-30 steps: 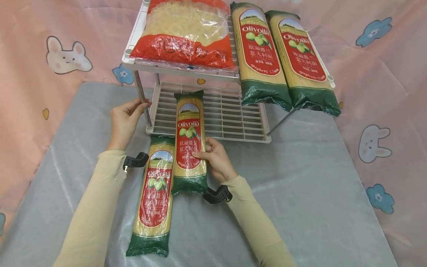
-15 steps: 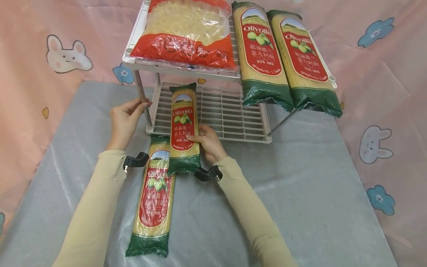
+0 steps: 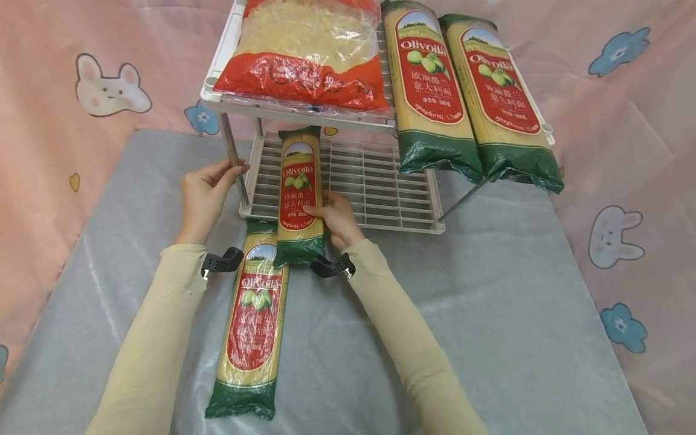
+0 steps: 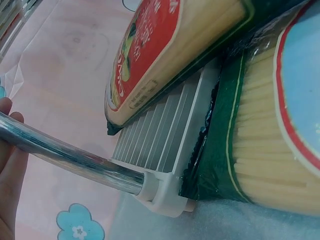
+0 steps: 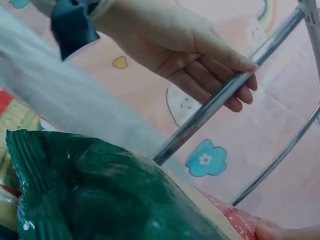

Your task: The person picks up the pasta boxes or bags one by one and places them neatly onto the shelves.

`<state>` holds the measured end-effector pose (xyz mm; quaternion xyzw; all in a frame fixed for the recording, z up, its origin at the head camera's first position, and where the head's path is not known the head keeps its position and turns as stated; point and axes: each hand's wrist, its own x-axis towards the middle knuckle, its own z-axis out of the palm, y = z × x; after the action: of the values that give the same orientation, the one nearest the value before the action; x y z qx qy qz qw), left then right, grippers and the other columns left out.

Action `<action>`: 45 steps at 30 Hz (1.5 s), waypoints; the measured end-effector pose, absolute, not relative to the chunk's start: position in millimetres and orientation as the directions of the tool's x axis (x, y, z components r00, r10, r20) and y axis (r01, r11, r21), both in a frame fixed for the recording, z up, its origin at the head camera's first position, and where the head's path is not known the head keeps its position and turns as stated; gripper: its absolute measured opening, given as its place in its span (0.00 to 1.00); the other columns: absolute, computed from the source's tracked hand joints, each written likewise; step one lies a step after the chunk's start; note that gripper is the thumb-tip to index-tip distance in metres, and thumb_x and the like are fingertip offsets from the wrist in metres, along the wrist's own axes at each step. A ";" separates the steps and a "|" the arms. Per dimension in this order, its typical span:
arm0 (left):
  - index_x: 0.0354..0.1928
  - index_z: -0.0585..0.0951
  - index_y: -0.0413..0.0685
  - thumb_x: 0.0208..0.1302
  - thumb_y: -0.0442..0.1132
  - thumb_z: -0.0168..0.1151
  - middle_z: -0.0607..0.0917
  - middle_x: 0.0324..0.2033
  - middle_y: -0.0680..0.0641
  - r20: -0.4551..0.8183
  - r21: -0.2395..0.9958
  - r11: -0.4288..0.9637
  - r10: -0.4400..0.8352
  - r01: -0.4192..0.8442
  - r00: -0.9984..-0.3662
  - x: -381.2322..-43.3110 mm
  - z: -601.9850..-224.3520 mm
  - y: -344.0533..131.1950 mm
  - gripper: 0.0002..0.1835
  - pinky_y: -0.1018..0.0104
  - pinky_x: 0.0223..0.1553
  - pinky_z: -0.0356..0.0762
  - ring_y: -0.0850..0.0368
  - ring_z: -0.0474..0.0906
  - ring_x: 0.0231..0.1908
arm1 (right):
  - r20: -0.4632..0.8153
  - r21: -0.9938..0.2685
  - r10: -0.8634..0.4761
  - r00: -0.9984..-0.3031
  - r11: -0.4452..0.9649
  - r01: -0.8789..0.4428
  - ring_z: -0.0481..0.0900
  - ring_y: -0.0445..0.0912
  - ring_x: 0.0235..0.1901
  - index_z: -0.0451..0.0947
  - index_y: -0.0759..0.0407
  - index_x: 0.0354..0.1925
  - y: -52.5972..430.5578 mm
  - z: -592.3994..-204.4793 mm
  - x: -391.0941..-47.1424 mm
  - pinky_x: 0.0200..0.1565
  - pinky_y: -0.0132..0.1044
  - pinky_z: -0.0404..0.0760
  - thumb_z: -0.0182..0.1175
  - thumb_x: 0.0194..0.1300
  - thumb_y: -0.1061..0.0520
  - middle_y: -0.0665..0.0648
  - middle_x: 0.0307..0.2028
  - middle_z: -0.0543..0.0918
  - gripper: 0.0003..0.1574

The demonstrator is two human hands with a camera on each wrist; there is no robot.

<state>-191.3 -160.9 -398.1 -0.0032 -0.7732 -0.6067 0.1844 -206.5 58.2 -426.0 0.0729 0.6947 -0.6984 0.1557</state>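
Observation:
My left hand (image 3: 202,196) grips the front left metal post (image 3: 228,138) of a white two-tier rack, thumb and fingers around it. The right wrist view also shows this hold on the post (image 5: 200,117). My right hand (image 3: 339,220) holds a spaghetti bag (image 3: 298,172) by its right side, thumb on the red label. The bag's far end reaches in over the lower shelf (image 3: 370,181), below the upper one, and its green near end sticks out in front. A second spaghetti bag (image 3: 252,320) lies on the table, its top end at the rack's front edge, partly overlapped by the held bag.
On the upper shelf (image 3: 255,112) lie a red and clear pasta bag (image 3: 310,54) and, to its right, two spaghetti bags (image 3: 432,90), (image 3: 502,103) whose green ends overhang the front. The grey-covered table (image 3: 489,302) meets a pink patterned curtain (image 3: 614,151).
My right hand has moved the held spaghetti bag forward and slightly left, farther in over the lower shelf. My left hand has stayed on the post.

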 end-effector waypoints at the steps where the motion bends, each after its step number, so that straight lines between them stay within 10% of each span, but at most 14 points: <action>1: 0.48 0.82 0.36 0.65 0.39 0.61 0.85 0.43 0.40 0.290 0.937 0.265 -0.216 0.230 -0.932 -191.4 -398.1 -160.5 0.15 0.69 0.49 0.79 0.65 0.81 0.43 | -0.319 -0.947 -0.111 -0.941 0.015 0.320 0.77 0.48 0.37 0.69 0.72 0.57 58.1 -425.8 -207.7 0.42 0.37 0.81 0.64 0.57 0.69 0.67 0.44 0.79 0.29; 24: 0.47 0.83 0.36 0.65 0.39 0.60 0.85 0.43 0.40 0.292 0.931 0.288 -0.212 0.226 -0.933 -189.2 -397.5 -161.8 0.14 0.68 0.50 0.79 0.65 0.81 0.43 | -0.377 -0.907 -0.086 -0.922 0.235 0.349 0.72 0.56 0.55 0.58 0.71 0.66 57.5 -425.1 -220.9 0.60 0.46 0.73 0.65 0.58 0.65 0.67 0.58 0.71 0.42; 36: 0.47 0.83 0.34 0.66 0.38 0.60 0.85 0.42 0.39 0.293 0.930 0.292 -0.223 0.223 -0.930 -190.3 -396.9 -161.4 0.14 0.68 0.50 0.79 0.65 0.81 0.43 | -0.216 -0.824 -0.058 -0.975 0.546 0.150 0.77 0.48 0.33 0.77 0.72 0.50 63.6 -421.8 -213.2 0.34 0.37 0.79 0.69 0.55 0.56 0.65 0.40 0.83 0.28; 45: 0.47 0.83 0.34 0.66 0.38 0.60 0.85 0.42 0.39 0.296 0.928 0.297 -0.223 0.224 -0.929 -190.2 -397.3 -161.4 0.14 0.69 0.49 0.80 0.67 0.81 0.41 | -0.187 -0.831 -0.036 -0.982 0.538 0.139 0.82 0.53 0.39 0.79 0.72 0.46 73.5 -420.7 -203.6 0.40 0.40 0.82 0.70 0.52 0.58 0.66 0.41 0.84 0.25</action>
<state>-190.2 -161.4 -397.3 -0.0003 -0.7830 -0.5927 0.1886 -203.6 73.5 -420.7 0.0294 0.8723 -0.4796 0.0910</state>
